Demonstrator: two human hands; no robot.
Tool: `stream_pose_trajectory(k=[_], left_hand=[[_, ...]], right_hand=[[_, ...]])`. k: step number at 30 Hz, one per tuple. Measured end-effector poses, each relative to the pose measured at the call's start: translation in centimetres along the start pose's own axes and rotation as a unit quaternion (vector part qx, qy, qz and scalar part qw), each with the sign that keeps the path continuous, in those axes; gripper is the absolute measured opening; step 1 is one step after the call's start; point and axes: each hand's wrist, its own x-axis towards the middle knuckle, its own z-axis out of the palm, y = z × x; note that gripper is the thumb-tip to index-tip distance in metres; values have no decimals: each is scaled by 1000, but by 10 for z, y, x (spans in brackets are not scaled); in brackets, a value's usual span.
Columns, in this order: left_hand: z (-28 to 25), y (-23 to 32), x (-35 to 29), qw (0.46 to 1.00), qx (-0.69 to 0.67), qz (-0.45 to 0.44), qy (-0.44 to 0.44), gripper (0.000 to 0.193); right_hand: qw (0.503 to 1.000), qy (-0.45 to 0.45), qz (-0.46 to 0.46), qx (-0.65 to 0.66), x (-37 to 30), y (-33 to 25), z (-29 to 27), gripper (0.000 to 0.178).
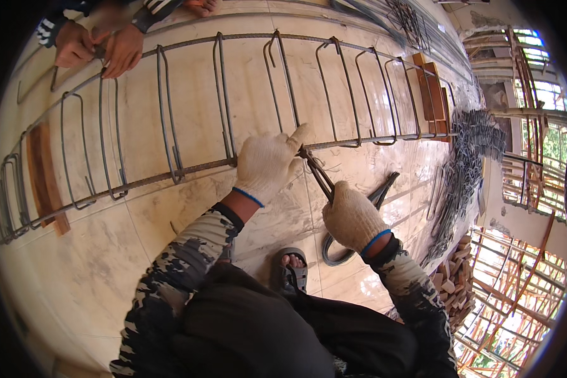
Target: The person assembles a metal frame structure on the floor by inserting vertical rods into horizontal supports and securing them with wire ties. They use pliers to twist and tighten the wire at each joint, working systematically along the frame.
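A steel rebar cage point(208, 166), two long ribbed bars crossed by bent stirrups point(224, 101), lies across in front of me. My left hand point(264, 162), in a white knit glove, is closed over the near bar beside a stirrup, its index finger along the joint. My right hand point(353, 215), gloved the same, grips the handles of dark pincers point(319, 174). Their jaws meet the near bar at that joint, just right of my left fingers. Whether wire sits in the jaws is too small to tell.
Wooden blocks point(42, 169) prop the cage at the left, others point(431, 94) at the right. A co-worker's bare hands point(121, 50) work on the far bar. A coil of dark wire point(340, 257) lies by my sandalled foot point(290, 268). Stirrups are heaped point(463, 170) at right.
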Motion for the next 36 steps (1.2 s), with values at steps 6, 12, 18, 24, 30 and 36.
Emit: stream_pose_trajectory(k=[6,12,18,24,30,36], left_hand=[[26,51,-80,870,-416,-259,48,65],[42,69,-48,531,-787,-271,-158,69],[62,63,-58,421,-849,-269,-171,69],[57,62,-51,495,-811,-250,-187,66],[23,23,-61,666,-677,-205,-237,62],[-25,12,-48,988,-46,36,141,61]], right_hand=[[998,6,25,53,0,0,5,37],[991,27,-1,129,-7,-5,0,34],[859,-216,113,451,-15,22,-12,57],[329,-342,-2,880,-23,72,97,96],[57,-391,-58,917,-15,31,92,49],[63,-411,-39,909,-17,43,83,36]])
